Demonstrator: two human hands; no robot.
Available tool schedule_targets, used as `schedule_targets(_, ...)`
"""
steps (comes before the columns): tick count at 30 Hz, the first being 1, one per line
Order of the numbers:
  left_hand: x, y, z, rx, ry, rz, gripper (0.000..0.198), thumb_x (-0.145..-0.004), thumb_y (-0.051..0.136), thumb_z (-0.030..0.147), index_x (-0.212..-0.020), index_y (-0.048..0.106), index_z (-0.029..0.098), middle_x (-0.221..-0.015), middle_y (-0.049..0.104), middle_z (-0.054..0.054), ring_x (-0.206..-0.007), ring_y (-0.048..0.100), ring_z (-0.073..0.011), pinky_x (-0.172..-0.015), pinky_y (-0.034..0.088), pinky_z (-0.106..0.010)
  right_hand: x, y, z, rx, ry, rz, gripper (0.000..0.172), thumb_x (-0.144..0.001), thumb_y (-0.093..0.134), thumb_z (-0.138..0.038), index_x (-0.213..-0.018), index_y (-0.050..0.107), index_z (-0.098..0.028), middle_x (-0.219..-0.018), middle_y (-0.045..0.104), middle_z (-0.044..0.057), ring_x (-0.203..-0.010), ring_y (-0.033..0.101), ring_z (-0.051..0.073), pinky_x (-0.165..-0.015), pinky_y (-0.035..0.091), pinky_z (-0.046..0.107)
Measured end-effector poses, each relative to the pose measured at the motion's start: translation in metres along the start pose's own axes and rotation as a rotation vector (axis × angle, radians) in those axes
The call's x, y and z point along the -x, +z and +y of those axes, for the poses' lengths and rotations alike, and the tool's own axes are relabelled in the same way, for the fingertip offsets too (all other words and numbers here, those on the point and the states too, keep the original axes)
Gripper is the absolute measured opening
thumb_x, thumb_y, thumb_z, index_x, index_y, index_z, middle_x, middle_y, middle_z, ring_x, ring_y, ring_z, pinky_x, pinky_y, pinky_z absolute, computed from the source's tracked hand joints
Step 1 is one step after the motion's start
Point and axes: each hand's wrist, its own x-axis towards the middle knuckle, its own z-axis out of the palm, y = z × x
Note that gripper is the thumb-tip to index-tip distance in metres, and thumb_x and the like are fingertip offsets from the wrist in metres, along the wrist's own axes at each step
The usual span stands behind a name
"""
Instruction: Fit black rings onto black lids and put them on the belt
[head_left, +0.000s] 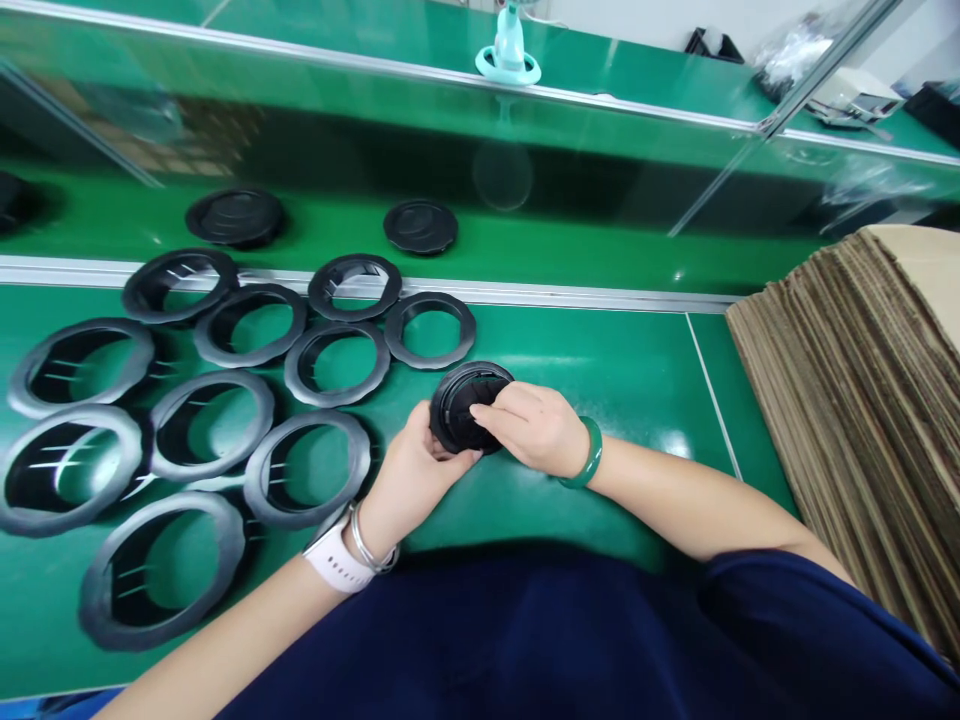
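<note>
A round black plastic piece (463, 405) with a ringed rim and a dark inside is held tilted over the green tabletop. My left hand (421, 468) grips its lower left edge, thumb along the near rim and fingers behind. With the fingertips pressed together, my right hand (529, 428) reaches into its open face; whether they pinch a part inside I cannot make out. Nearest to the piece lies a black ring (462, 338), just beyond it. Another black ring (361, 460) lies to the left of my left hand.
Several more black rings (259, 440) cover the left of the green table (600, 360). Two round black discs (420, 226) (236, 216) sit on the back ledge. A tall stack of cardboard (847, 400) stands at right. A light-green stand (510, 55) is on the upper shelf.
</note>
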Motion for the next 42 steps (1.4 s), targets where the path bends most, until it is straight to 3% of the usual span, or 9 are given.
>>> schedule_targets(8,0.001,0.001,0.001,-0.014,0.022,-0.012,0.053,-0.071,0.082,0.030,-0.112,0.050,0.022,-0.100,0.070,-0.004,-0.094,0.070,-0.0257,-0.078,0.059,-0.034,-0.005,0.000,-0.002,-0.051,0.094,-0.039,0.022,-0.101,0.045,-0.016,-0.100,0.066,-0.011,-0.087,0.060,0.010,-0.082,0.055,0.022,-0.077,0.053,0.038)
schedule_targets(16,0.001,0.002,0.001,-0.008,0.017,-0.013,0.052,-0.070,0.082,0.028,-0.111,0.049,0.021,-0.098,0.069,-0.004,-0.092,0.070,-0.0246,-0.076,0.058,-0.032,-0.005,-0.001,-0.004,-0.061,0.111,-0.063,0.023,-0.101,0.045,-0.016,-0.103,0.066,-0.009,-0.093,0.061,0.012,-0.092,0.056,0.025,-0.086,0.054,0.040)
schedule_targets(22,0.002,0.003,0.002,-0.022,0.041,0.002,0.052,-0.070,0.082,0.025,-0.110,0.050,0.021,-0.096,0.068,-0.001,-0.089,0.070,-0.0226,-0.075,0.059,-0.030,-0.002,0.003,-0.008,-0.003,0.103,-0.091,0.030,-0.101,0.040,-0.012,-0.125,0.058,-0.005,-0.098,0.060,0.013,-0.090,0.052,0.024,-0.086,0.053,0.042)
schedule_targets(29,0.001,0.003,-0.003,-0.084,0.035,0.023,0.055,-0.067,0.083,0.027,-0.111,0.050,0.021,-0.093,0.069,-0.001,-0.086,0.071,-0.0241,-0.072,0.060,-0.033,-0.008,0.000,-0.016,0.116,0.139,-0.237,0.036,-0.098,0.039,-0.008,-0.126,0.057,0.002,-0.097,0.058,0.016,-0.089,0.050,0.029,-0.075,0.052,0.043)
schedule_targets(33,0.000,0.004,-0.003,-0.026,0.035,0.007,0.056,-0.067,0.084,0.029,-0.110,0.048,0.021,-0.095,0.069,-0.002,-0.089,0.071,-0.0246,-0.076,0.061,-0.036,-0.009,-0.005,-0.014,0.054,0.139,-0.171,0.030,-0.101,0.045,-0.017,-0.123,0.061,-0.006,-0.101,0.059,0.015,-0.094,0.050,0.028,-0.079,0.049,0.044)
schedule_targets(35,0.000,0.005,-0.003,0.013,0.034,0.013,0.056,-0.067,0.084,0.029,-0.108,0.047,0.021,-0.098,0.068,-0.002,-0.092,0.070,-0.0247,-0.080,0.060,-0.037,-0.009,-0.008,-0.010,-0.029,0.220,-0.028,0.028,-0.102,0.048,-0.024,-0.124,0.061,-0.014,-0.109,0.058,0.013,-0.103,0.050,0.028,-0.088,0.046,0.046)
schedule_targets(38,-0.001,0.004,-0.004,0.007,0.043,0.033,0.060,-0.065,0.085,0.032,-0.110,0.047,0.021,-0.104,0.068,-0.005,-0.095,0.069,-0.0256,-0.081,0.060,-0.038,-0.007,-0.006,-0.001,-0.200,0.491,0.150,0.029,-0.102,0.050,-0.029,-0.127,0.058,-0.018,-0.116,0.057,0.012,-0.110,0.051,0.026,-0.097,0.044,0.046)
schedule_targets(42,0.000,0.000,-0.002,-0.193,0.064,0.078,0.070,-0.058,0.090,0.037,-0.113,0.050,0.020,-0.108,0.067,-0.007,-0.098,0.067,-0.0296,-0.083,0.057,-0.042,-0.005,0.006,0.009,-0.448,0.694,0.058,0.018,-0.098,0.053,-0.027,-0.110,0.064,-0.019,-0.104,0.060,0.007,-0.096,0.056,0.022,-0.089,0.047,0.039)
